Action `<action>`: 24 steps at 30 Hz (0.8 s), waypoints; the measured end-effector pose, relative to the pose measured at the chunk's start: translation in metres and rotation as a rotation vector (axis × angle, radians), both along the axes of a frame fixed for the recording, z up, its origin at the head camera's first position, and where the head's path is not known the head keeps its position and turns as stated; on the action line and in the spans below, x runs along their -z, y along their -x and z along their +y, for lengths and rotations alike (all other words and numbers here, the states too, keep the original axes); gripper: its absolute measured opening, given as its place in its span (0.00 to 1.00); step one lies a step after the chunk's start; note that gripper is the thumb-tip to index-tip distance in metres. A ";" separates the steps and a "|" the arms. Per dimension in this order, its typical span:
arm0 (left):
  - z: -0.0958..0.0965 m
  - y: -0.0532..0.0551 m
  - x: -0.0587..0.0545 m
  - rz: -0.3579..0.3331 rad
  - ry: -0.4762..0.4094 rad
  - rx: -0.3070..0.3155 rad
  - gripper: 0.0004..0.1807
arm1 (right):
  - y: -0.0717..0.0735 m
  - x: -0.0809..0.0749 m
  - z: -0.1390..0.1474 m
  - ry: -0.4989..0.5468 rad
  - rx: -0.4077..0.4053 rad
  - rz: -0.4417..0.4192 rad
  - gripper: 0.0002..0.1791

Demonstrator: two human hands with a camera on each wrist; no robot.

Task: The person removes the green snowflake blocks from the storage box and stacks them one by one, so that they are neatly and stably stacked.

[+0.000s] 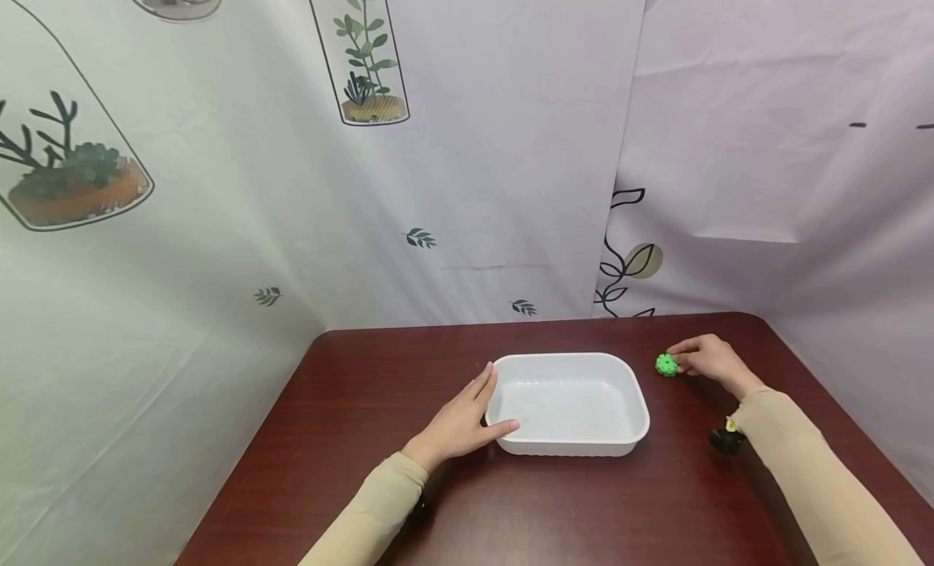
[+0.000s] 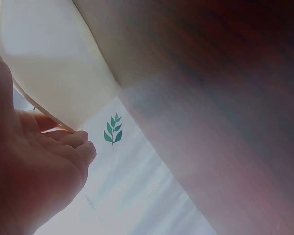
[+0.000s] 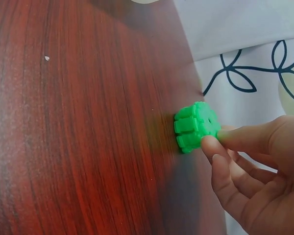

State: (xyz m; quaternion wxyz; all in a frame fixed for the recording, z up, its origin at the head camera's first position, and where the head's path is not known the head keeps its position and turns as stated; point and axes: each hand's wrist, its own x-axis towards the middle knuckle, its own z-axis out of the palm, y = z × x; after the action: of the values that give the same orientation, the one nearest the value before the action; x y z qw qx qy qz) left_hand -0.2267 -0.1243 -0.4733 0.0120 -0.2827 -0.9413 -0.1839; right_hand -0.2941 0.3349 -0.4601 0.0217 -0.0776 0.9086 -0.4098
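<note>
A white rectangular tray (image 1: 569, 449) with rounded corners stands on the dark red wooden table. My left hand (image 1: 456, 420) rests against its left end, fingers along the left rim and thumb at the front corner. In the left wrist view, the left hand (image 2: 44, 166) touches the rim of the pale tray (image 2: 54, 54). To the right of the tray, my right hand (image 1: 711, 361) pinches a small bright green ribbed wheel (image 1: 666, 365). The right wrist view shows this green wheel (image 3: 188, 126) at the fingertips of the right hand (image 3: 255, 171), a small hole in its face.
Behind the table (image 1: 394, 363) hangs a white cloth (image 1: 474, 185) printed with plants. A small black object with a yellow and white piece (image 1: 728, 438) shows beside the right sleeve (image 1: 795, 460). A tiny white speck (image 3: 47, 58) lies on the wood.
</note>
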 end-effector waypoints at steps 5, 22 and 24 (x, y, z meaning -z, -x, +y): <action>0.000 0.000 0.000 -0.001 0.004 0.000 0.55 | 0.001 0.000 0.000 -0.003 0.004 0.003 0.16; 0.000 0.002 0.001 0.008 0.004 0.012 0.55 | 0.000 -0.002 0.001 -0.085 -0.022 0.010 0.19; 0.000 0.003 0.002 0.007 0.004 0.011 0.55 | -0.001 -0.003 0.000 -0.119 -0.052 0.016 0.22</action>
State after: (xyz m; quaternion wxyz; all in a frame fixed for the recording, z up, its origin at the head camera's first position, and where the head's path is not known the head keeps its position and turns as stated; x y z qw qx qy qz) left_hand -0.2296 -0.1247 -0.4748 0.0138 -0.2887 -0.9401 -0.1809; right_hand -0.2933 0.3351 -0.4574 0.0298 -0.1030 0.9293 -0.3535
